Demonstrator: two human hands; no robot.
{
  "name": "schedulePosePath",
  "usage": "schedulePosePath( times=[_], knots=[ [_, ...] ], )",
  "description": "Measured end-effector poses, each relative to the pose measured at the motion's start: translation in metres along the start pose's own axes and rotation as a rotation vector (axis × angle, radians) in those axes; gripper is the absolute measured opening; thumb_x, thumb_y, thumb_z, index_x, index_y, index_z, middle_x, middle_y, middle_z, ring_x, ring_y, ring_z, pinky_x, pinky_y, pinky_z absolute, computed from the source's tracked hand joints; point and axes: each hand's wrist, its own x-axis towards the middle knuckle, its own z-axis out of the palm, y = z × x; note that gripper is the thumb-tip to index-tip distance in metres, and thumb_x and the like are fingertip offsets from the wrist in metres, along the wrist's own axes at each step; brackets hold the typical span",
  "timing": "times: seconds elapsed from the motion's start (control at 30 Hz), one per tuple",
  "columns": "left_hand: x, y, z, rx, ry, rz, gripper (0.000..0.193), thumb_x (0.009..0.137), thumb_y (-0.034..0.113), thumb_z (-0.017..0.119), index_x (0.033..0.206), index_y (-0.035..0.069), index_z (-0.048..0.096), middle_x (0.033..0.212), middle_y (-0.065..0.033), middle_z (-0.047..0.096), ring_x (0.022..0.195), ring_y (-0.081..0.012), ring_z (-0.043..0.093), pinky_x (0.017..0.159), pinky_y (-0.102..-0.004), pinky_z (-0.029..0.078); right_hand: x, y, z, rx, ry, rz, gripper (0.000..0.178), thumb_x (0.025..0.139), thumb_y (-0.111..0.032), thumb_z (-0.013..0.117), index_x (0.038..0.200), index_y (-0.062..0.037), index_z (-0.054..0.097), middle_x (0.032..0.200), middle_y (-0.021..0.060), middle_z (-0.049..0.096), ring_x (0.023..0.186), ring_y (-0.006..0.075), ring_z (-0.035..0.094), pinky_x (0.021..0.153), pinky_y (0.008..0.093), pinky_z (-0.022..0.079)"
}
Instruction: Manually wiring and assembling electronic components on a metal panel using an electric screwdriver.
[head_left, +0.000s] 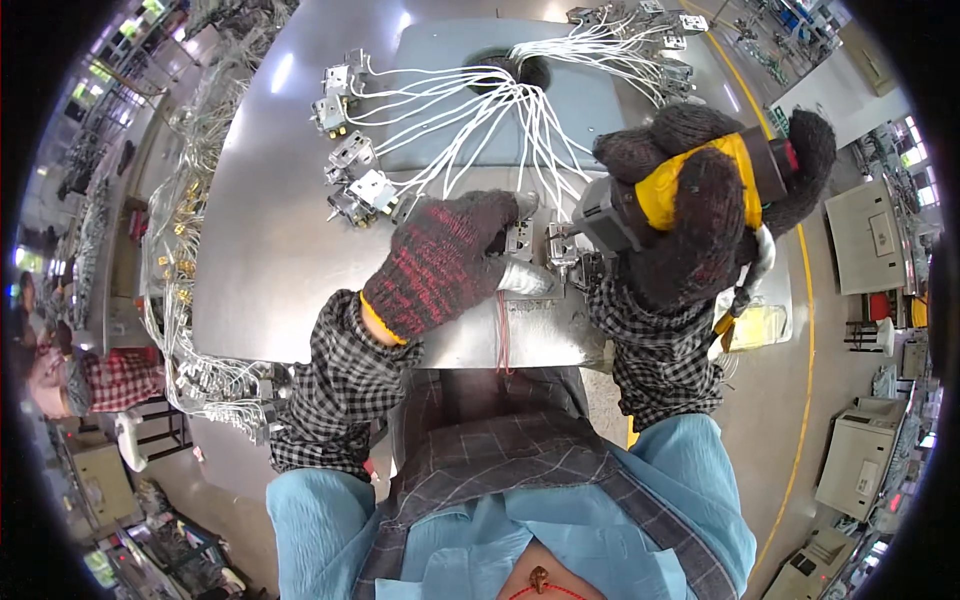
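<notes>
My left hand [440,262], in a dark red-flecked knit glove with pale fingertips, pinches a small silver metal terminal piece [519,240] against the steel tabletop. In my right hand [690,250], gloved in dark knit, is a yellow and black power screwdriver [658,202]. Its grey nose points left and down toward the metal pieces. Beside the held piece lies another small metal fitting [562,252], close under the tool's tip. Whether the bit touches it I cannot tell. Thin reddish wires [503,335] hang over the table's near edge below my left thumb.
White wires [520,100] fan out from a dark round hole [508,70] in a grey panel [430,55], ending in several metal connectors [350,165] at left and far right. More wire bundles [185,230] hang along the table's left side. A person's checked sleeve [120,380] shows at far left.
</notes>
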Motion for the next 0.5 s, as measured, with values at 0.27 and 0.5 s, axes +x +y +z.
schedulePosePath(
  times=[0.27,0.5],
  knots=[
    [0.001,0.005,0.004,0.058,-0.045,0.015,0.056,0.074,0.036,0.076,0.119,0.006,0.060,0.098,-0.0157,0.065,0.087,-0.0328,0.066,0.075,-0.0418,0.052,0.001,-0.010,0.002,0.093,0.020,0.262,0.071,0.088,-0.011,0.062,0.146,-0.0188,0.023,0.096,0.0199,0.063,0.071,0.0270,0.067,0.063,0.0412,0.060],
    [-0.010,0.021,-0.009,0.087,0.126,0.033,0.059,0.077,0.028,0.076,0.128,0.007,0.055,0.105,-0.0189,0.064,0.094,-0.0379,0.064,0.084,-0.0478,0.050,-0.018,-0.012,0.031,-0.167,-0.021,0.048,0.071,0.088,-0.009,0.064,0.146,-0.0167,0.023,0.095,0.0172,0.063,0.073,0.0244,0.067,0.066,0.0408,0.061]
  ],
)
